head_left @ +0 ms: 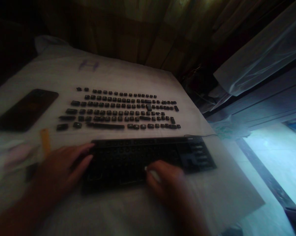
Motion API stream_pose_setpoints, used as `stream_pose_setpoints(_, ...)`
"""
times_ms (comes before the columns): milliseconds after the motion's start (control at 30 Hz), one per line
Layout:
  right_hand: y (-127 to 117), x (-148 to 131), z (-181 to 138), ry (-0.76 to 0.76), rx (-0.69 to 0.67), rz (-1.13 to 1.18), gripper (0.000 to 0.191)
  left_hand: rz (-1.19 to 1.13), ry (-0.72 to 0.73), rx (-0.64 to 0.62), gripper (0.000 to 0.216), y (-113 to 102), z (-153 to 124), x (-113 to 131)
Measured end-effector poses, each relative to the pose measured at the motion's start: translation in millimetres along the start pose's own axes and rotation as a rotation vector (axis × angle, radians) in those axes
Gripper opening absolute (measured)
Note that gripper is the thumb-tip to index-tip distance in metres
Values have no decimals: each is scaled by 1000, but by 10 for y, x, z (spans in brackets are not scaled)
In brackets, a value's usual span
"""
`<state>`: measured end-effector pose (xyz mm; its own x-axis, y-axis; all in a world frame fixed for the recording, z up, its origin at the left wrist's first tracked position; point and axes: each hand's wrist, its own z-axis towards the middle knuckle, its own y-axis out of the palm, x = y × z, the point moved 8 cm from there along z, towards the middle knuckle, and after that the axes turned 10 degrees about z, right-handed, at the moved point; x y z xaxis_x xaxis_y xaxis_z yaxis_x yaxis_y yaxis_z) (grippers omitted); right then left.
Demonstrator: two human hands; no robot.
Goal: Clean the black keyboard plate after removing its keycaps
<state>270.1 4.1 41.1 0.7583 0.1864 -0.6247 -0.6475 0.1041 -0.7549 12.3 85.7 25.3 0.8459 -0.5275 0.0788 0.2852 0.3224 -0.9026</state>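
Observation:
A black keyboard [128, 164] with its keycaps off lies on the white cloth, angled slightly. My left hand [61, 164] is at its left end, thumb and forefinger holding the upper left corner and edge. Over the lower middle of the keyboard, my right hand [165, 178] is closed in a pinch. A small white tip shows at its fingers; what it belongs to is too blurred to name. Beyond the keyboard, loose black keycaps [118, 113] are laid out in several rows, with the long spacebar [108, 126] in the nearest row.
A dark phone [26, 109] lies at the left. Near my left hand are a yellow-orange strip [45, 141] and a blurred pale bundle [12, 157]. The keyboard's cable [199, 135] runs off to the right. The table's right edge drops toward a bright floor [278, 157].

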Motion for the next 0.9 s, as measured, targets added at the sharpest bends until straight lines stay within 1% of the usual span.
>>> stream_pose_setpoints(167,67,31,-37,46,-65,11,18,-56,-77,-55,48,50,-18,-67)
stream_pose_setpoints(233,75,52,-51,66,-52,9,17,-71,-92,-76,47,64,-30,-84)
stream_pose_setpoints(300,68,68,-59,81,-45,11,17,-74,-91,-70,45,56,-36,-87)
stream_pose_setpoints(433,12,56,-53,61,-75,50,18,-76,-56,-43,43,21,-29,-56)
stream_pose_setpoints(567,-74,7,-45,12,-18,122,18,-77,-52,-46,44,-1,-14,-38)
stream_pose_setpoints(633,-41,-41,-47,-25,-11,133,18,-75,-57,-50,44,-5,-8,-33)
stream_pose_setpoints(733,81,-85,-50,-50,-47,103,19,-71,-60,-46,46,-5,-3,-27)
stream_pose_setpoints(800,147,-82,-53,-47,-75,53,18,-71,-62,-44,46,-1,-2,-28)
stream_pose_setpoints(900,136,-42,-55,-16,-66,-24,17,-82,-56,-47,45,4,0,-29)
